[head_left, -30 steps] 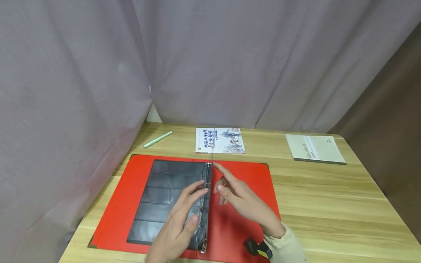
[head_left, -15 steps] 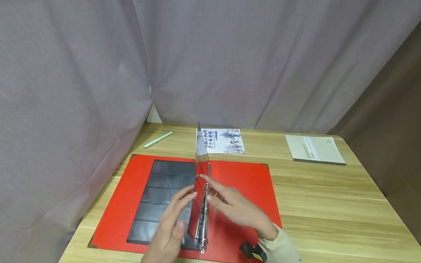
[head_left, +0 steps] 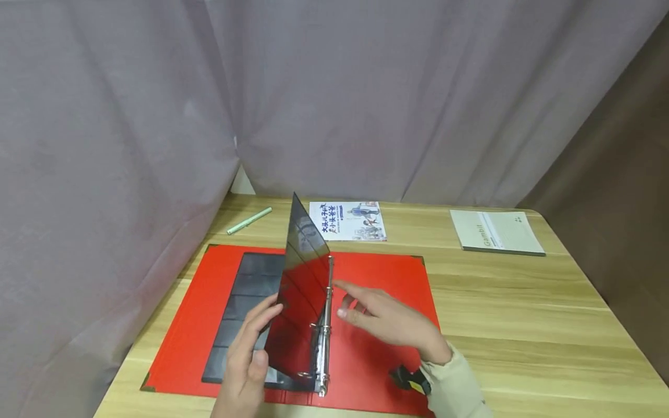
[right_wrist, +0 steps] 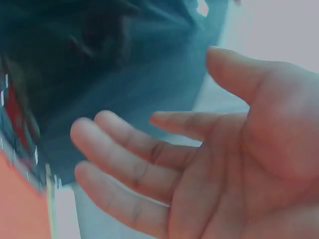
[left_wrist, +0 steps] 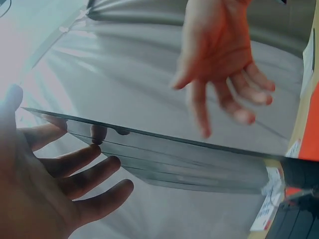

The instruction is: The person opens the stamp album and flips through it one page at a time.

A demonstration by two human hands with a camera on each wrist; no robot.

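Note:
A red ring binder (head_left: 384,276) lies spread on the table, with metal rings (head_left: 325,342) along its middle. One dark translucent pocket page (head_left: 304,278) stands up from the rings, tilted left. Other black pocket pages (head_left: 245,293) lie flat on the left cover. My left hand (head_left: 245,348) is at the raised page's outer edge; in the left wrist view its spread fingers (left_wrist: 94,179) lie against or close to the sheet, the thumb apart. Right of the rings, my right hand (head_left: 389,319) hovers above the bare cover, fingers loosely extended and holding nothing, as the right wrist view confirms.
A pale green pen (head_left: 250,221) lies at the back left. Behind the binder is a booklet (head_left: 355,220) with Chinese lettering, and a "Gambit" notebook (head_left: 496,232) sits at the back right. Grey curtain (head_left: 334,98) hangs along the table's far side.
The pocket page has swung from the right over to the left and now leans toward my left hand. My left hand has shifted left; my right hand has drawn back right from the page.

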